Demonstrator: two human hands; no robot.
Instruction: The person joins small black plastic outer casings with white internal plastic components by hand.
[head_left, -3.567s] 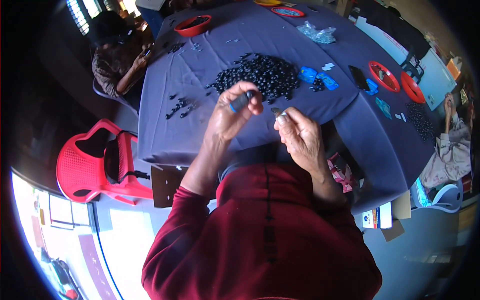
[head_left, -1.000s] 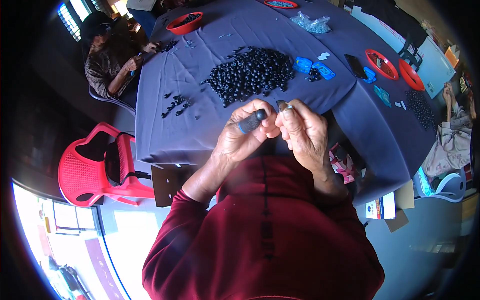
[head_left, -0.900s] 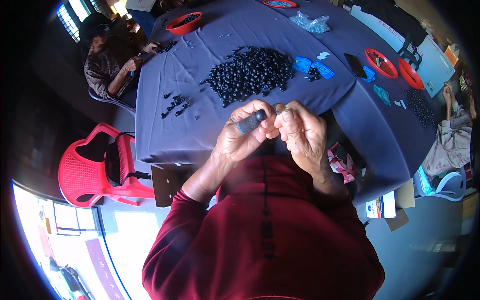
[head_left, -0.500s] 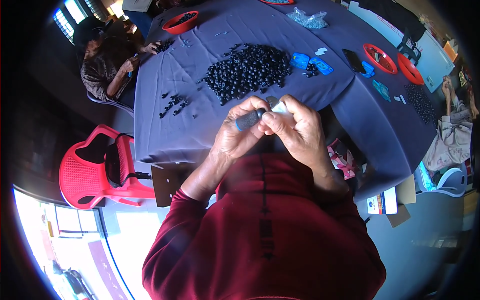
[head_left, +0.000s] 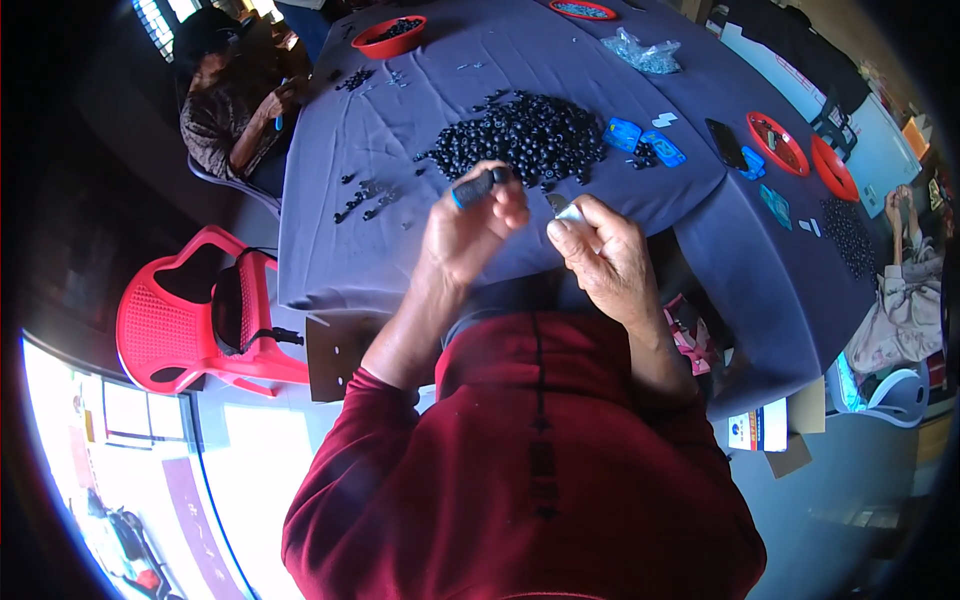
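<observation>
My left hand (head_left: 465, 228) is raised over the near table edge, a dark finger sleeve (head_left: 474, 188) with a blue rim on one digit. Pinched at its tip is a small round black part (head_left: 502, 175). To the right, my right hand (head_left: 610, 255) is closed on a small blade tool with a white handle (head_left: 571, 214); its short dark blade (head_left: 556, 201) points up and left. The two hands are apart. Just beyond them lies a large pile of black round parts (head_left: 520, 135), with a smaller scatter of black parts (head_left: 365, 200) to its left.
On the purple-grey tablecloth (head_left: 340, 260) stand red bowls (head_left: 390, 38), a bag of clear pieces (head_left: 640, 50), blue packets (head_left: 622, 134) and a phone (head_left: 727, 144). A person (head_left: 235, 110) sits at the left, another (head_left: 905, 300) at the right. A pink chair (head_left: 170, 320) stands left.
My hands have moved apart: the left went up and left with the black part, the right lower with the blade tool. The view has shifted slightly.
</observation>
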